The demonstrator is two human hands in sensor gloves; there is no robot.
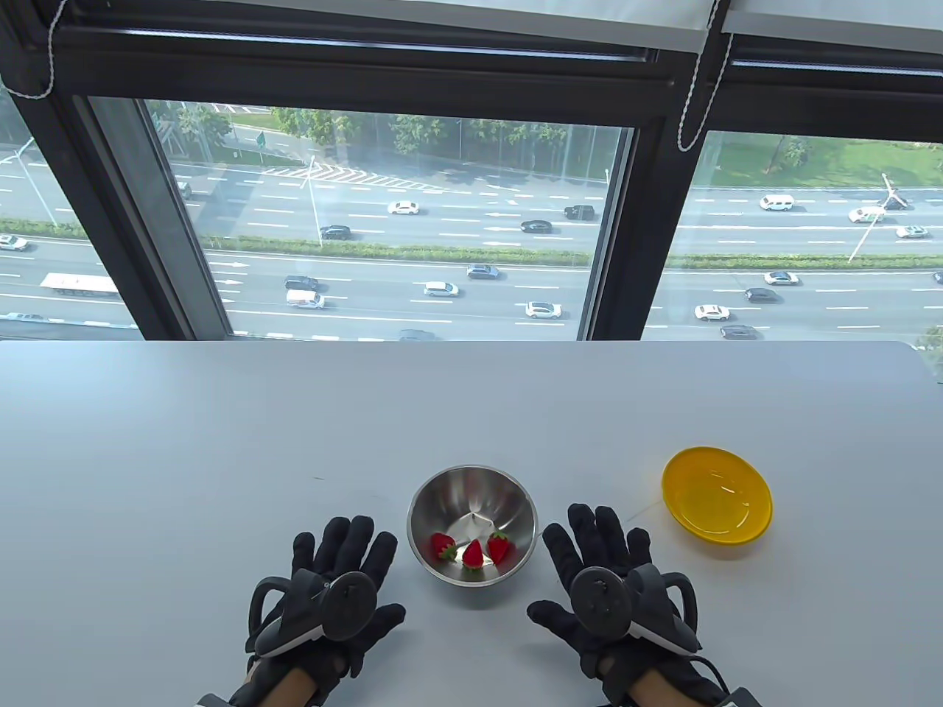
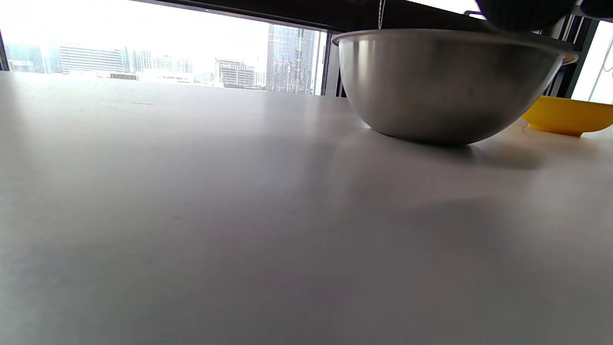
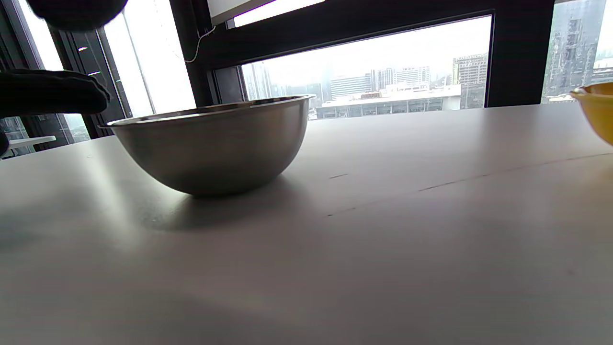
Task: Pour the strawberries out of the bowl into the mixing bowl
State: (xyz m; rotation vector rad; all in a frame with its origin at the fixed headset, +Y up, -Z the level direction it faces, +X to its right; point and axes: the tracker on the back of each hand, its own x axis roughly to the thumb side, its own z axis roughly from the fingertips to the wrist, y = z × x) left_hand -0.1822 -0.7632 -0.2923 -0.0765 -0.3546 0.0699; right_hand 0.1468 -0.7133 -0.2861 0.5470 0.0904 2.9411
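Three strawberries [image 1: 471, 551] already in steel mixing bowl [image 1: 516, 495]; yellow bowl [image 1: 716, 495] empty, far right. Left hand [image 1: 331, 589], right hand [image 1: 611, 589] flat, released, flanking. Pour judged done; keep clear.

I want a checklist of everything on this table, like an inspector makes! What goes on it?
Surface: white table, a thin dark line across it near the right hand.
Job's things: steel mixing bowl holding three strawberries; yellow bowl empty, to its right.
Clutter: nothing seen.
Grippers: left hand and right hand flat on the table either side of the steel bowl, holding nothing.
Cables: glove cable at right wrist.
Surroundings: window over a highway; blind cords hanging.
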